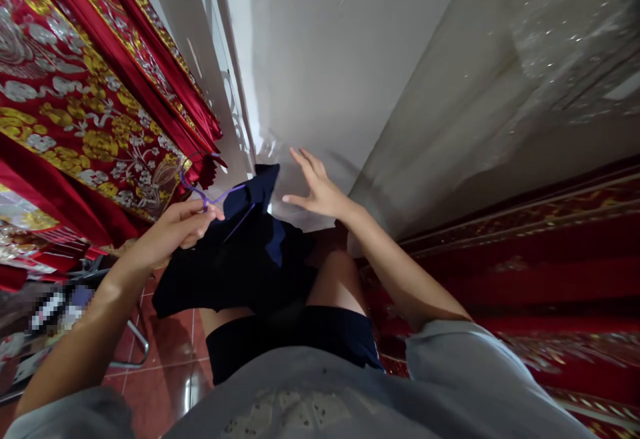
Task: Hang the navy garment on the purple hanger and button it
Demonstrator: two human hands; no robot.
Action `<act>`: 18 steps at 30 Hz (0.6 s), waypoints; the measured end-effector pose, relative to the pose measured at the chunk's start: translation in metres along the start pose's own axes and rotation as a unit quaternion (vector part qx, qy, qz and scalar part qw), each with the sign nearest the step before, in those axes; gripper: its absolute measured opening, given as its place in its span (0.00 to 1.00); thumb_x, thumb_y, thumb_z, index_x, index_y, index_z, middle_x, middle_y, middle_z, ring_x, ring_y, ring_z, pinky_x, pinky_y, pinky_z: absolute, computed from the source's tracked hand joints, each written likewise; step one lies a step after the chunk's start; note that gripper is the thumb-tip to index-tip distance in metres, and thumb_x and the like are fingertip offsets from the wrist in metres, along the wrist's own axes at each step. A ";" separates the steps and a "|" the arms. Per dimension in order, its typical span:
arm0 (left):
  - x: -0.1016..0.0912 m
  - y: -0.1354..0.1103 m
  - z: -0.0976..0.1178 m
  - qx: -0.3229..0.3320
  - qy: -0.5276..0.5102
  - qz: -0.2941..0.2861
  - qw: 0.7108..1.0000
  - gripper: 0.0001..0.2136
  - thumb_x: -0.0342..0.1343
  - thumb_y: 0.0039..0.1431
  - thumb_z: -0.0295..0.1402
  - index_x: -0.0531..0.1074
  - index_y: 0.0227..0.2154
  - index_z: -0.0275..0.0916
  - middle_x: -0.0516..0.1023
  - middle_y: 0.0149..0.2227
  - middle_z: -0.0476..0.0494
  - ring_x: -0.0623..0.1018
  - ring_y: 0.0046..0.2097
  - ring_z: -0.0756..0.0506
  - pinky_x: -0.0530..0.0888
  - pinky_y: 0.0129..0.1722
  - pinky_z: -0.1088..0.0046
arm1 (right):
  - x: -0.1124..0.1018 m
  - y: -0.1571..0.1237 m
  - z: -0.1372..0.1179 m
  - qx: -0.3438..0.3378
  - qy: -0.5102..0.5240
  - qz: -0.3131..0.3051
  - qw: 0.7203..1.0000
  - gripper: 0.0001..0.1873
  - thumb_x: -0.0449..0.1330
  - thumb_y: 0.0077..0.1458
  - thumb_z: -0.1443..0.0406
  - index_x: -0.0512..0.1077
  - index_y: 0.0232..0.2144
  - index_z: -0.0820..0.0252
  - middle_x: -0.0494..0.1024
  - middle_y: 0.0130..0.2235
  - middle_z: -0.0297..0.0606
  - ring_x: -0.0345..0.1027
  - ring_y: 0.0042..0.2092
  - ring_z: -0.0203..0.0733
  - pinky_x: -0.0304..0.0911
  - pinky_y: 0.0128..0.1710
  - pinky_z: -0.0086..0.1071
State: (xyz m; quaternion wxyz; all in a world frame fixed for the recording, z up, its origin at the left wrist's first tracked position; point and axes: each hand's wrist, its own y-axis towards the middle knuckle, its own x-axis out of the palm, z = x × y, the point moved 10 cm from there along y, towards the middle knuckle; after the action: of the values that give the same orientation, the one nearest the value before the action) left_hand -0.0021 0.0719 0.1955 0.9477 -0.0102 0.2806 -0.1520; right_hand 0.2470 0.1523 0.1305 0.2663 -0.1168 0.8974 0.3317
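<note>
My left hand (187, 222) is closed around the neck of a thin purple wire hanger (231, 192). The hanger's hook curves up beyond my fingers, and its arms run into a dark navy garment (235, 262). That garment hangs down in front of my legs, with a lighter blue patch at its middle; its lower folds are too dark to make out. My right hand (317, 189) is raised to the right of the garment's upper end, fingers spread and thumb out, apart from the cloth and holding nothing.
Red cloth with gold and silver embroidery (100, 112) hangs at the left. A pale wall panel (340, 46) stands ahead, with clear plastic sheeting (565, 46) at the right. More red cloth (550, 279) lies lower right. A metal chair leg (143, 346) stands on red floor tiles (165, 332).
</note>
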 end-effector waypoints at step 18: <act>-0.036 0.002 0.047 0.346 0.269 0.348 0.829 0.18 0.46 0.74 0.39 0.71 0.59 0.41 0.80 0.45 0.41 0.80 0.44 0.44 0.76 0.48 0.64 | -0.093 0.063 0.070 0.129 0.298 0.320 0.890 0.33 0.58 0.56 0.37 0.73 0.52 0.52 0.75 0.59 0.42 0.62 0.68 0.49 0.65 0.64 0.51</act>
State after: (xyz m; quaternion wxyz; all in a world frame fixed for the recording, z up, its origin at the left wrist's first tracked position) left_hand -0.0054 0.0811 0.2542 0.7661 0.4581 0.4386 0.1039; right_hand 0.3275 0.2489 0.1711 -0.1211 0.1186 0.9583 0.2299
